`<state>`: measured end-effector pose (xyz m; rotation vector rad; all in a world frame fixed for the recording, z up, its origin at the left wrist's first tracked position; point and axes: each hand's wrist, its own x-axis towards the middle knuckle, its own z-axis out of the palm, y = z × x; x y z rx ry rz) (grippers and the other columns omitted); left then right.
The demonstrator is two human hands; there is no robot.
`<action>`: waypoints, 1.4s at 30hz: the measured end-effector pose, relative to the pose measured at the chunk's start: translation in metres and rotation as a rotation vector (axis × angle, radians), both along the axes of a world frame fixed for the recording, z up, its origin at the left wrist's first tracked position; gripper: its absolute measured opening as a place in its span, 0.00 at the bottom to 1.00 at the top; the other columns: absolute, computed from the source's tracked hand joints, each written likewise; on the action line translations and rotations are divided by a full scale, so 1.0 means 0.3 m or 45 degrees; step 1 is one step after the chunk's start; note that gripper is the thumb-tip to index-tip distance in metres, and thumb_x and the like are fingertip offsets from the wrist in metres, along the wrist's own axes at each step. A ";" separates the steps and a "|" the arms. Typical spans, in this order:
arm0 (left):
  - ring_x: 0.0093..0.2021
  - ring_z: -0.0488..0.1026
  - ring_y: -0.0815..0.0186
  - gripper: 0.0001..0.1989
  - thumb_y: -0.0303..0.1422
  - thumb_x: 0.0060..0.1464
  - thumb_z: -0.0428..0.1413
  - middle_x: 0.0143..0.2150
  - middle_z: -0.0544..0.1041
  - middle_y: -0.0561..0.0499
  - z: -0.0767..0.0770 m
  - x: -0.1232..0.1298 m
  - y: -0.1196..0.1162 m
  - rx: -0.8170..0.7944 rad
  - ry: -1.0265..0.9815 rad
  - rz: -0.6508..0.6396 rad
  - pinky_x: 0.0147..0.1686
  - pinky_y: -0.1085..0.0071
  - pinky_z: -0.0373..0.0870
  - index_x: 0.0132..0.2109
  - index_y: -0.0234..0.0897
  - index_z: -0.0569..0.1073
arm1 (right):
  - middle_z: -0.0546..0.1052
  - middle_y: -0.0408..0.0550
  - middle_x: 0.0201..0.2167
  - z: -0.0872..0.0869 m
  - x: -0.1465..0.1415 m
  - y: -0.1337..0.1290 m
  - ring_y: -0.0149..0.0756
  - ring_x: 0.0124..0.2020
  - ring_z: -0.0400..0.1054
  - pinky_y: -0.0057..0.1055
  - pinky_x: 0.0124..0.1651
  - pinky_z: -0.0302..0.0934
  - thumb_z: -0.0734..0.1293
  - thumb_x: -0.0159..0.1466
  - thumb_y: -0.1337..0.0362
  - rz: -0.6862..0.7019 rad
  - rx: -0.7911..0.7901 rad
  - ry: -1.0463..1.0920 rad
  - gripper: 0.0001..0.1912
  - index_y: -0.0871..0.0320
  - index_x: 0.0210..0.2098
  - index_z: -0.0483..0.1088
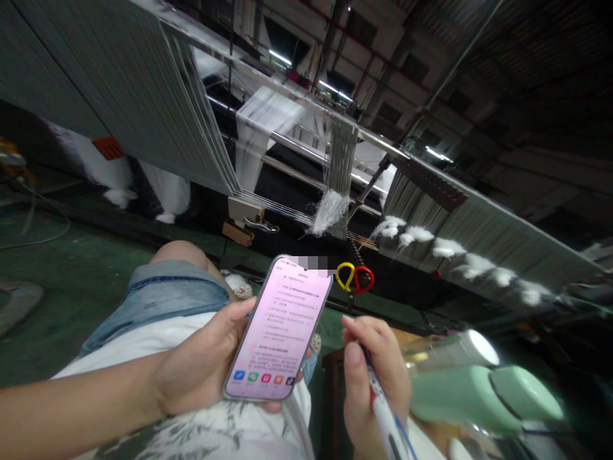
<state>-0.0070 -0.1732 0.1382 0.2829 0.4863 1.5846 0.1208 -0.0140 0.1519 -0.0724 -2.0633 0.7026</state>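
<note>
Phone scrn (278,329) shows lines of txt, too small to read; nothing else legible.

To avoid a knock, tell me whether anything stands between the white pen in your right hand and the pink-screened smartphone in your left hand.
Nothing visible does: the right hand grips the white pen, and only a gap separates it from the silver-edged, pink-screened smartphone held in the left hand.

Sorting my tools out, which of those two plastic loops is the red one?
The right-hand one is the red loop, farther from the phone; the yellow loop sits on its left.
</note>
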 end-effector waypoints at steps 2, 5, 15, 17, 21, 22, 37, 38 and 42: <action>0.46 0.71 0.51 0.31 0.50 0.61 0.40 0.53 0.74 0.38 0.001 -0.002 0.001 -0.002 -0.014 0.000 0.42 0.55 0.67 0.56 0.35 0.72 | 0.72 0.49 0.38 0.002 0.002 -0.002 0.35 0.40 0.68 0.33 0.39 0.66 0.61 0.62 0.71 -0.043 0.037 -0.002 0.14 0.55 0.45 0.72; 0.47 0.71 0.51 0.31 0.50 0.62 0.39 0.53 0.74 0.39 0.007 -0.002 0.002 -0.010 -0.018 -0.003 0.42 0.55 0.67 0.57 0.35 0.72 | 0.72 0.50 0.41 0.000 0.001 -0.005 0.36 0.43 0.69 0.34 0.42 0.67 0.61 0.62 0.72 -0.072 0.071 0.000 0.15 0.54 0.46 0.71; 0.46 0.72 0.54 0.30 0.47 0.64 0.35 0.49 0.78 0.42 0.030 0.002 0.002 -0.056 0.028 0.010 0.42 0.57 0.68 0.56 0.35 0.73 | 0.71 0.49 0.43 -0.009 0.003 -0.002 0.36 0.44 0.68 0.36 0.44 0.66 0.60 0.60 0.77 0.018 0.143 -0.099 0.20 0.54 0.48 0.70; 0.43 0.73 0.56 0.29 0.46 0.65 0.34 0.46 0.79 0.44 0.035 0.004 0.002 -0.090 0.038 0.023 0.41 0.58 0.68 0.54 0.36 0.74 | 0.68 0.49 0.43 -0.018 0.002 0.000 0.36 0.43 0.66 0.36 0.42 0.65 0.59 0.59 0.78 0.023 0.190 -0.144 0.22 0.53 0.47 0.71; 0.42 0.73 0.56 0.29 0.46 0.65 0.35 0.42 0.80 0.44 0.031 0.004 0.001 -0.079 0.040 0.031 0.40 0.58 0.68 0.54 0.35 0.74 | 0.63 0.48 0.43 -0.033 -0.005 0.003 0.37 0.42 0.63 0.37 0.39 0.63 0.58 0.55 0.80 0.003 0.224 -0.167 0.25 0.50 0.43 0.74; 0.43 0.73 0.56 0.29 0.46 0.64 0.36 0.43 0.80 0.43 0.028 0.004 0.000 -0.072 0.036 0.026 0.40 0.58 0.68 0.54 0.35 0.74 | 0.62 0.48 0.43 -0.032 -0.005 0.004 0.37 0.42 0.63 0.38 0.39 0.63 0.58 0.54 0.81 0.008 0.238 -0.188 0.26 0.50 0.43 0.74; 0.46 0.74 0.51 0.30 0.48 0.63 0.36 0.42 0.80 0.43 0.007 0.001 -0.004 -0.122 -0.009 0.022 0.41 0.57 0.70 0.54 0.35 0.74 | 0.61 0.47 0.44 -0.007 -0.005 0.010 0.41 0.46 0.58 0.42 0.45 0.58 0.60 0.48 0.83 0.102 0.309 -0.392 0.30 0.50 0.42 0.75; 0.46 0.74 0.51 0.30 0.48 0.64 0.36 0.42 0.80 0.43 0.010 0.001 -0.004 -0.124 -0.002 0.024 0.41 0.57 0.70 0.54 0.35 0.74 | 0.61 0.47 0.44 -0.006 -0.003 0.010 0.41 0.46 0.58 0.42 0.45 0.57 0.60 0.48 0.83 0.106 0.307 -0.397 0.29 0.50 0.42 0.75; 0.44 0.75 0.52 0.30 0.48 0.64 0.35 0.43 0.80 0.44 0.015 0.002 -0.006 -0.135 0.026 0.049 0.40 0.57 0.70 0.54 0.36 0.74 | 0.61 0.48 0.45 0.000 0.000 0.009 0.41 0.47 0.57 0.42 0.46 0.56 0.60 0.50 0.82 0.140 0.288 -0.441 0.28 0.50 0.43 0.75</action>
